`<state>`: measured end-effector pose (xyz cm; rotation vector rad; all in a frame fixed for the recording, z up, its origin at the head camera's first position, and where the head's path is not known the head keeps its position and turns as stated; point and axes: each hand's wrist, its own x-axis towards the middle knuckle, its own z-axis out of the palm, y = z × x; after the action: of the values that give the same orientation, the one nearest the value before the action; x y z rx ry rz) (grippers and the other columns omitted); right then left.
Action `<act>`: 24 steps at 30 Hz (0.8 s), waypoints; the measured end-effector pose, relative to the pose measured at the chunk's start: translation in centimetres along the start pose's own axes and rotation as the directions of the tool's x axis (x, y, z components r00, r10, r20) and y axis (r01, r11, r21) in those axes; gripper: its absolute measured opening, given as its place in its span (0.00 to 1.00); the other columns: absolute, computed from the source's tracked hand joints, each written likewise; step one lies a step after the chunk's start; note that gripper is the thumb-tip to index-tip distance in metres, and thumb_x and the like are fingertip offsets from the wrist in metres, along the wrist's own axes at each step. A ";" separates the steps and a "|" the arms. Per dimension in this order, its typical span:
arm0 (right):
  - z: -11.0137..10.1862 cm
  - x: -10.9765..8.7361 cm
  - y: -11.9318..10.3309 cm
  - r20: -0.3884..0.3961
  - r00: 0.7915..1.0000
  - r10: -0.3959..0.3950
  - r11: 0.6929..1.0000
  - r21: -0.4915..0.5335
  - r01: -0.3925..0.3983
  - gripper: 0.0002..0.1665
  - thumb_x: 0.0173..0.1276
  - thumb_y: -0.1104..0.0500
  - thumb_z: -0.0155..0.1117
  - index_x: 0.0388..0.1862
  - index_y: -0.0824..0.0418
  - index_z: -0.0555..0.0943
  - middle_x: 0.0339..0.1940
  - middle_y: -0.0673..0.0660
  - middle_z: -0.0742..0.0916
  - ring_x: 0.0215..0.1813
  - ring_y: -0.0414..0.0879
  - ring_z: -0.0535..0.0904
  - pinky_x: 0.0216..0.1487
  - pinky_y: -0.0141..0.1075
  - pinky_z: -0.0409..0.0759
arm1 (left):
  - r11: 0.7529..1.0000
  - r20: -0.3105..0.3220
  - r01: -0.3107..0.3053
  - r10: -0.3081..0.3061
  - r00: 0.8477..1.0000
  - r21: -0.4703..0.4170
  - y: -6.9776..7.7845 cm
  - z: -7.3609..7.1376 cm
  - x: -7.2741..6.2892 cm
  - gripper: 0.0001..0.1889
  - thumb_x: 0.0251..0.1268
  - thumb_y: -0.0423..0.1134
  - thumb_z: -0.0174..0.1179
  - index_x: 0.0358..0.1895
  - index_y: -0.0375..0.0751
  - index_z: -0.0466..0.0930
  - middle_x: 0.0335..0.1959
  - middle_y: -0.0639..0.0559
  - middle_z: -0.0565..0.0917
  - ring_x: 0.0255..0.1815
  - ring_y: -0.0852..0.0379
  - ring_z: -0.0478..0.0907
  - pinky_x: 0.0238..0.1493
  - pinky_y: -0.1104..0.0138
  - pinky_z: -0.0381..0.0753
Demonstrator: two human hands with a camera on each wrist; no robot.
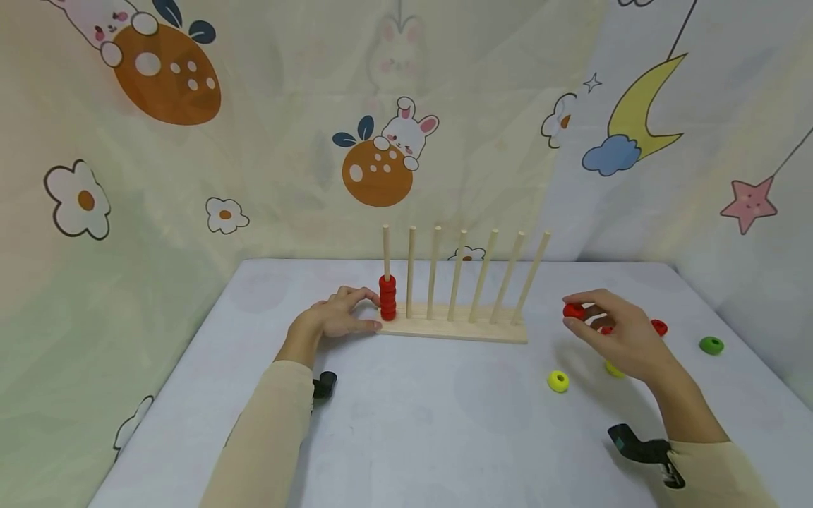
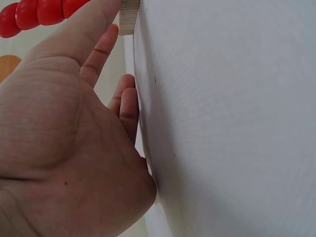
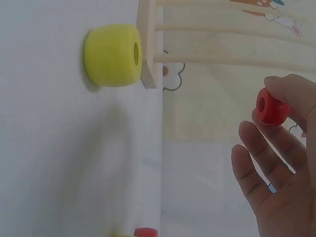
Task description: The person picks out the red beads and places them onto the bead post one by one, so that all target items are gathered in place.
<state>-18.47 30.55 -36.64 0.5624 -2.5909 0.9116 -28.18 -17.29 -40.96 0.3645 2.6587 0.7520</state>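
My right hand [image 1: 612,331] pinches a red bead [image 1: 574,311] between thumb and index finger, above the table and right of the rack. The bead's hole [image 3: 261,104] shows in the right wrist view. A wooden peg rack [image 1: 457,330] with several upright pegs stands mid-table. Several red beads [image 1: 387,299] are stacked on its leftmost peg; the other pegs bear none. With thumb and index finger, my left hand [image 1: 339,314] grips the left end of the rack's base beside this stack. In the left wrist view, the thumb partly covers the base end [image 2: 128,22].
On the right lie a yellow bead [image 1: 558,382], another yellow bead [image 1: 613,369] partly behind my right hand, a red bead [image 1: 659,327] and a green bead [image 1: 712,346]. Another red bead [image 1: 606,330] shows between my right fingers. A patterned cloth [image 1: 286,141] hangs behind the white table [image 1: 444,423].
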 end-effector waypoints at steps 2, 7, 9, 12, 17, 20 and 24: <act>0.3 0.2 -0.3 -0.002 1.000 -0.019 1.000 0.000 0.019 0.21 0.67 0.64 0.73 0.58 0.56 0.83 0.45 0.51 0.86 0.43 0.29 0.79 0.44 0.18 0.77 | 1.000 0.000 0.002 -0.002 1.000 -0.004 0.0 0.0 0.0 0.27 0.61 0.62 0.68 0.62 0.70 0.71 0.77 0.45 0.60 0.77 0.41 0.58 0.73 0.34 0.51; 1.0 0.7 -0.9 0.006 0.999 -0.032 0.999 -0.006 0.032 0.21 0.67 0.64 0.74 0.58 0.55 0.83 0.45 0.49 0.86 0.43 0.31 0.79 0.43 0.20 0.78 | 1.000 0.000 0.013 -0.013 1.000 -0.009 0.0 0.1 0.1 0.28 0.61 0.62 0.69 0.62 0.70 0.71 0.77 0.44 0.60 0.77 0.40 0.58 0.73 0.34 0.52; 1.3 0.9 -1.1 0.013 1.000 -0.027 1.000 0.000 0.027 0.21 0.67 0.64 0.73 0.58 0.55 0.83 0.45 0.48 0.86 0.44 0.32 0.79 0.44 0.20 0.78 | 1.000 0.000 0.016 -0.016 1.000 -0.007 -0.1 0.1 0.2 0.28 0.61 0.62 0.68 0.63 0.70 0.71 0.77 0.44 0.60 0.76 0.39 0.58 0.72 0.33 0.53; 1.6 1.3 -1.7 0.022 1.000 -0.021 1.000 0.012 0.020 0.20 0.68 0.62 0.73 0.58 0.53 0.84 0.46 0.48 0.86 0.44 0.33 0.79 0.45 0.20 0.78 | 1.000 0.000 0.022 -0.022 1.000 -0.007 -0.1 0.1 0.2 0.28 0.61 0.62 0.68 0.63 0.70 0.71 0.77 0.44 0.60 0.76 0.39 0.58 0.72 0.34 0.55; 1.9 1.9 -2.4 0.019 0.999 -0.031 1.000 -0.004 0.031 0.18 0.70 0.60 0.71 0.58 0.52 0.84 0.46 0.46 0.85 0.44 0.34 0.78 0.45 0.21 0.78 | 0.999 -0.001 0.033 -0.033 0.999 -0.019 0.0 0.1 0.2 0.28 0.60 0.62 0.68 0.63 0.71 0.71 0.77 0.45 0.59 0.76 0.40 0.58 0.71 0.34 0.55; 2.0 2.2 -2.6 0.013 0.999 -0.030 1.000 -0.005 0.030 0.18 0.70 0.60 0.71 0.58 0.52 0.84 0.46 0.45 0.84 0.44 0.34 0.77 0.45 0.21 0.78 | 0.999 0.001 0.039 -0.039 0.999 -0.020 0.0 0.1 0.2 0.28 0.60 0.62 0.69 0.63 0.71 0.71 0.77 0.45 0.59 0.76 0.39 0.58 0.71 0.34 0.56; 2.2 2.7 -3.0 0.014 0.998 -0.056 0.998 0.005 0.056 0.17 0.71 0.60 0.71 0.58 0.53 0.84 0.46 0.46 0.84 0.44 0.35 0.77 0.45 0.20 0.78 | 0.999 0.001 0.042 -0.042 0.999 -0.020 0.0 0.1 0.2 0.28 0.60 0.62 0.69 0.63 0.71 0.71 0.77 0.45 0.59 0.76 0.40 0.58 0.71 0.34 0.56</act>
<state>-19.80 26.33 -35.56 0.6410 -2.5724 0.8990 -28.30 -17.14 -41.10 0.3031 2.6476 0.7654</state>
